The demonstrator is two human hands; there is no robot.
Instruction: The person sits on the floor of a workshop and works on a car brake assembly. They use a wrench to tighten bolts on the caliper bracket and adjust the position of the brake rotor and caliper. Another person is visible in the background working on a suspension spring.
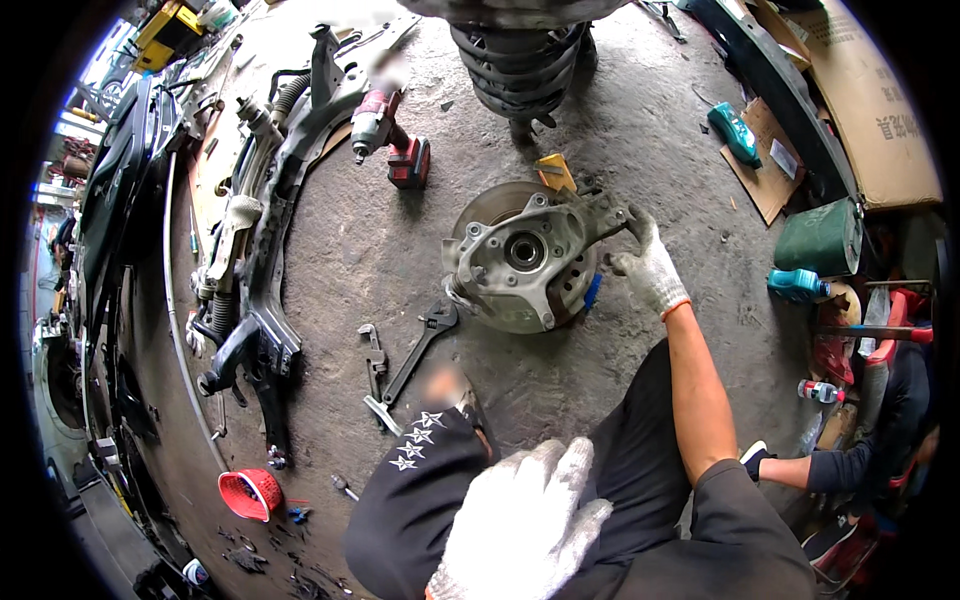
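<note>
On the concrete floor ahead of me lies a steering knuckle [482, 250] with a round hub bore, set over a brake disc [510, 325]. My right hand [655, 268], in a white knit glove with an orange cuff, has its fingers at the end of the knuckle's right arm and grips it there; the thumb sits lower, apart from the metal. My left hand [525, 525], gloved in white too, hovers over my lap, fingers spread and holding nothing. A blue piece [593, 291] and a yellow piece [555, 172] show at the disc's edge.
A red cordless impact wrench [385, 130] stands beyond the knuckle, near a coil-spring strut [520, 75]. Left lie a subframe [265, 290], an adjustable wrench [420, 350] and a red basket [250, 494]. Cardboard [865, 110], bottles [797, 285] and another person's leg [850, 470] are right.
</note>
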